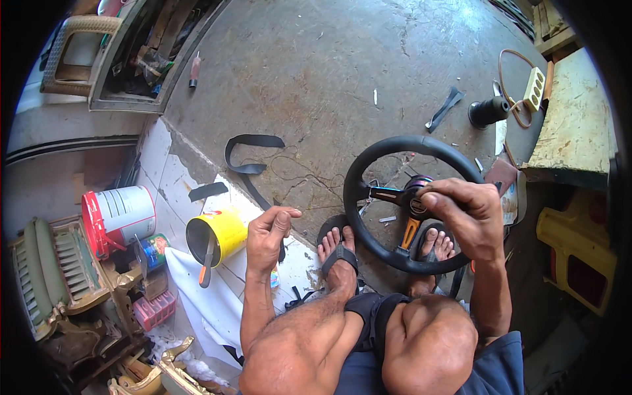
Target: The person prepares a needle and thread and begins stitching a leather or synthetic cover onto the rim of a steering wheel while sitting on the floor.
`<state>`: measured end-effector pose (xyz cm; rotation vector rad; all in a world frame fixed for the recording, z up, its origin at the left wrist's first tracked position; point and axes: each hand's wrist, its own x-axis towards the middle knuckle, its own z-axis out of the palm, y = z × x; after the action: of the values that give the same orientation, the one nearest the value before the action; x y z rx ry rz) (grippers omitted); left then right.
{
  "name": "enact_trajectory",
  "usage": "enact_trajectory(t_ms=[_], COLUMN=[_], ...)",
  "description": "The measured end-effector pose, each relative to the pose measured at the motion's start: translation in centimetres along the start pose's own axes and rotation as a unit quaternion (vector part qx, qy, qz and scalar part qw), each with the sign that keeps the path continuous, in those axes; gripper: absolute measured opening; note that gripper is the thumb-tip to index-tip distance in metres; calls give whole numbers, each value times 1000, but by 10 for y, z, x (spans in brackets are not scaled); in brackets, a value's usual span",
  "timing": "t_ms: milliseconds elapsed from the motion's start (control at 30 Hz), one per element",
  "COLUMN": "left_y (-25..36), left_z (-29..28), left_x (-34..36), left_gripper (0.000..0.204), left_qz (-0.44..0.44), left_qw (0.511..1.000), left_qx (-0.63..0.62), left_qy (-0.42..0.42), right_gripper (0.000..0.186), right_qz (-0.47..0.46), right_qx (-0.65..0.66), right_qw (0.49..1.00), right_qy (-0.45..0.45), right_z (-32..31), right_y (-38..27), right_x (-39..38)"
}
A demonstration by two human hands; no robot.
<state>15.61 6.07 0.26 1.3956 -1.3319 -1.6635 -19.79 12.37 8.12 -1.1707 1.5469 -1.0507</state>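
Note:
My left hand (267, 241) is raised above my left knee, thumb and forefinger pinched together. Over the right side of a black steering wheel (421, 143), my right hand (471, 214) makes a similar pinch. Anything between either set of fingertips is too fine to make out. The wheel stands tilted by my sandalled feet, and an orange spoke (411, 233) shows below its hub. My right hand covers part of the hub and rim. Left of my feet, a yellow can (232, 232) lies on its side with an orange-handled tool (206, 268) sticking out.
A black strap (259, 140) curls on the concrete floor. Farther right are a black thread cone (488, 113), a dark strip (446, 109) and a socket strip (534, 89). A white-and-red bucket (128, 214) lies at left; a worn wooden surface (571, 118) borders the right.

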Motion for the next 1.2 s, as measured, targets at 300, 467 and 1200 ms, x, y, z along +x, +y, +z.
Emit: enact_trajectory(t_ms=[300, 467, 1200], left_y=[-114, -76, -82], left_z=[-20, 18, 16], left_x=[-60, -85, -6], left_gripper=[19, 21, 8], left_qz=[136, 56, 80], left_qw=[824, 835, 930], left_qx=[505, 515, 349], left_qy=[218, 184, 87], right_gripper=[25, 30, 31], right_qz=[-25, -148, -384], right_qx=[404, 524, -24], right_qw=[910, 838, 922], right_qy=[96, -20, -47], right_z=[-4, -47, 17], right_y=[-18, -39, -138], right_x=[-6, -32, -46])
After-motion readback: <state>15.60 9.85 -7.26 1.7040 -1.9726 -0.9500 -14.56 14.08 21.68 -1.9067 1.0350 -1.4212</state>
